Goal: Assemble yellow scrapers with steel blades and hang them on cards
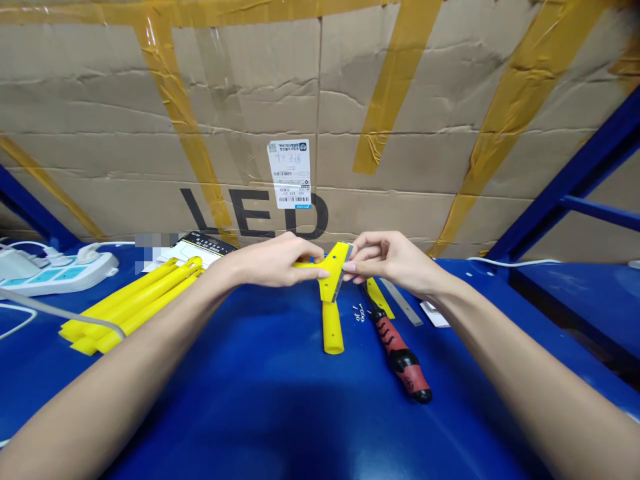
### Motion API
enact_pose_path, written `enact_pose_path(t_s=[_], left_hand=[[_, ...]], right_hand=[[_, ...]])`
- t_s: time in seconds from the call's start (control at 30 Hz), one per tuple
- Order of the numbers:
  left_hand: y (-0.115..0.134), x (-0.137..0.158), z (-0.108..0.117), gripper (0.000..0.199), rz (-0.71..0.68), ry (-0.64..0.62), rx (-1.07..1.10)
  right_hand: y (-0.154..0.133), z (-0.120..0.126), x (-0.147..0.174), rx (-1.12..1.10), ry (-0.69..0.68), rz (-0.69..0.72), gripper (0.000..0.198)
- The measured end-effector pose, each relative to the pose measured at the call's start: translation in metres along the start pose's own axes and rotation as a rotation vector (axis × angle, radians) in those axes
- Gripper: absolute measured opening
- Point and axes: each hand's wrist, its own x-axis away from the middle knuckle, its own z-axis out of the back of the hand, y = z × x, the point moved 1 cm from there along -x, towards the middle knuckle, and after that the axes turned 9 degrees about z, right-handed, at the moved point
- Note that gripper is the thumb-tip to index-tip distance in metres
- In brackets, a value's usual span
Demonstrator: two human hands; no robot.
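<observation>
My left hand [285, 261] is closed on a yellow scraper head [330, 275], thumb on its upper face. A thin metal blade [338, 283] runs along the head's right edge. My right hand [377, 257] pinches this blade with thumb and fingertips. Just below the head, a yellow tube handle [333, 330] lies on the blue table; whether the two are joined I cannot tell. To the right rests a screwdriver [400, 353] with a red and black grip. Several small screws [359, 313] lie beside its shaft. Behind it are a yellow strip [380, 299] and a loose metal blade [403, 303].
Several yellow tube handles [135, 300] lie at the left, near a printed package [205, 247]. A white power strip [65, 272] and cables sit farther left. A large taped carton [250, 87] stands behind the blue table [280, 413]. Blue frame bars [575, 160] rise at the right.
</observation>
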Motion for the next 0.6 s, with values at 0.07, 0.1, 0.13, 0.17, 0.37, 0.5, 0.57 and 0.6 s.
enact_pose_path(t_s=[0.07, 0.1, 0.13, 0.17, 0.37, 0.5, 0.57, 0.6], left_hand=[[-0.001, 0.0, 0.0, 0.036, 0.013, -0.004, -0.002], [-0.002, 0.0, 0.0, 0.036, 0.018, -0.008, -0.003], [-0.002, 0.0, 0.0, 0.035, 0.018, -0.011, -0.004], [-0.002, 0.0, 0.001, 0.035, 0.017, -0.011, -0.004], [-0.003, 0.001, 0.003, 0.036, 0.008, 0.006, -0.001], [-0.002, 0.001, 0.003, 0.036, 0.017, 0.025, 0.027], [-0.002, 0.001, 0.003, 0.038, 0.023, 0.038, 0.039], [-0.001, 0.001, 0.003, 0.038, 0.024, 0.042, 0.044]], right_hand=[[0.001, 0.0, -0.001, 0.005, 0.031, 0.038, 0.03], [0.002, 0.0, -0.002, 0.019, 0.034, 0.052, 0.03], [0.002, -0.001, -0.003, 0.037, 0.035, 0.062, 0.029], [0.001, -0.002, -0.003, 0.056, 0.034, 0.067, 0.029], [-0.006, -0.003, 0.0, 0.081, 0.035, 0.066, 0.024], [-0.012, -0.004, 0.0, 0.085, 0.073, 0.056, 0.022], [-0.013, -0.004, 0.0, 0.075, 0.096, 0.048, 0.021], [-0.013, -0.005, 0.0, 0.068, 0.105, 0.043, 0.02]])
